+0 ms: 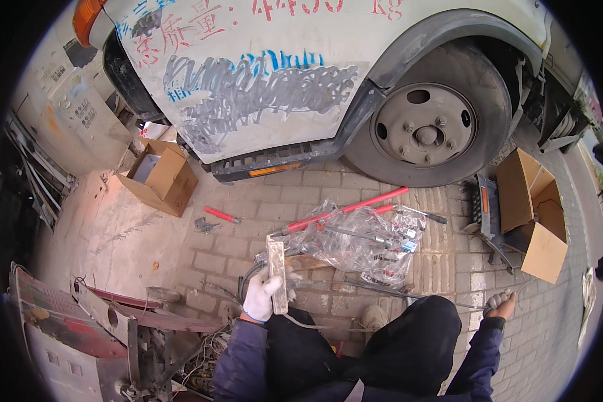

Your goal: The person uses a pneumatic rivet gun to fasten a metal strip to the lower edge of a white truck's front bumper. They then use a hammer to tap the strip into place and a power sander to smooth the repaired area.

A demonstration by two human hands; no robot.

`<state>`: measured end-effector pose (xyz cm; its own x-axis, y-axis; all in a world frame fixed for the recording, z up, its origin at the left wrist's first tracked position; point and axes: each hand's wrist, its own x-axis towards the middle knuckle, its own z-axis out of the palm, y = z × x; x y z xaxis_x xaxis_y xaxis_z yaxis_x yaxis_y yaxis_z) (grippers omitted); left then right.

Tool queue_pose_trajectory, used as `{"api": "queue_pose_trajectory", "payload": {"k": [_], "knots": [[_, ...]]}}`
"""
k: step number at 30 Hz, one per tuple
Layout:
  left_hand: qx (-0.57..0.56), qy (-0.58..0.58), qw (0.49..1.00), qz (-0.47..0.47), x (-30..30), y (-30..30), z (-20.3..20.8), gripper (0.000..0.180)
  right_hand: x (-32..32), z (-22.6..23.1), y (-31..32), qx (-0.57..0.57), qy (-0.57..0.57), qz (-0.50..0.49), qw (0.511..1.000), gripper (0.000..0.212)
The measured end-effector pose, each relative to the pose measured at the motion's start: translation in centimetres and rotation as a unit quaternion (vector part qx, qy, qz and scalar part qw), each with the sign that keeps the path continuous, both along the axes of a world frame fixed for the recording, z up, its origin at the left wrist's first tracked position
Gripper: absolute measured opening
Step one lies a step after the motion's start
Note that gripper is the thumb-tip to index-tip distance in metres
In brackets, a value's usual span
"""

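My left hand (260,295), in a white glove, is closed round a long, narrow, dirty pale power strip (276,271) held upright above the paving. A pale cord (308,325) leaves its lower end and runs right past my knees. Out to the right, my right hand (501,305) is closed on a thin grey cable (442,301), which stretches left across the ground in front of my knees. Beyond my left hand lies a crumpled clear plastic bag (355,238), with a long red bar (358,202) beside it.
A white truck cab (261,127) with a large wheel (429,127) stands ahead. Open cardboard boxes sit at left (159,177) and right (532,214), the right one by a dark step panel (490,218). A rusty red metal machine (80,321) is near my left arm. A short red rod (222,214) lies on the paving.
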<state>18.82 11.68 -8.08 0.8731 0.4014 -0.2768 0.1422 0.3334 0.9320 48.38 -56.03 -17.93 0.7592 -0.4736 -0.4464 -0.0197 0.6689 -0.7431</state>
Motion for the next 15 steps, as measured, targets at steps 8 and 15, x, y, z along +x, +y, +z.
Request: {"api": "queue_pose_trajectory", "payload": {"k": [8,15], "knots": [[0.398,0.098,0.910,0.069,7.4,-3.5,1.3,0.082,-11.0,14.5,20.4,-0.092,-0.138,0.317,0.934,0.041],[0.226,-0.270,0.883,-0.310,11.0,-16.9,12.6,0.073,-12.1,24.9,31.3,-0.297,-0.325,0.446,0.779,0.028]]}}
